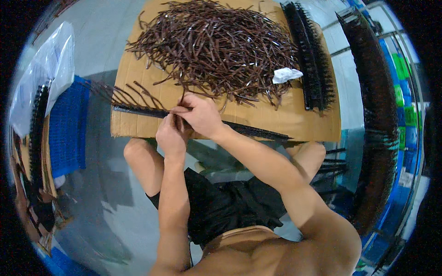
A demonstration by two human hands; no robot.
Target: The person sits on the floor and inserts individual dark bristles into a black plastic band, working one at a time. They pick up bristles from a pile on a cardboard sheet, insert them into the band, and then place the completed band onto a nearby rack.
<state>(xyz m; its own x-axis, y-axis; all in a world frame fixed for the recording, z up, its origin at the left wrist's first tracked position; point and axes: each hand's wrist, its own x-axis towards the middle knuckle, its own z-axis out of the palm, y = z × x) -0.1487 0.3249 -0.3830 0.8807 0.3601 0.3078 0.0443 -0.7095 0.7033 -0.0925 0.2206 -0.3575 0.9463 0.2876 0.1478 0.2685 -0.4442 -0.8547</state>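
Observation:
A long thin black bar point(262, 132) lies slantwise along the near edge of a cardboard-topped table. Along its left part, several dark brown strips point(147, 94) stick out in a row like bristles. My left hand point(171, 138) is closed around the middle of this bar, its fingers curled. Just right of it and touching it, my right hand point(201, 115) is pinched at the bar, with a brown strip point(184, 89) rising from its fingers. The fingertips of both hands partly hide the spot they work on. A large heap of loose brown strips point(216, 43) lies beyond them.
The cardboard surface point(317, 131) sits above my knees. Black bristled bars point(313, 69) lie at its right, and a crumpled white scrap point(287, 75) rests on the heap. Beyond stands a tall bristled stack point(375, 119). At left are a blue crate point(69, 129) and a clear plastic bag point(43, 73).

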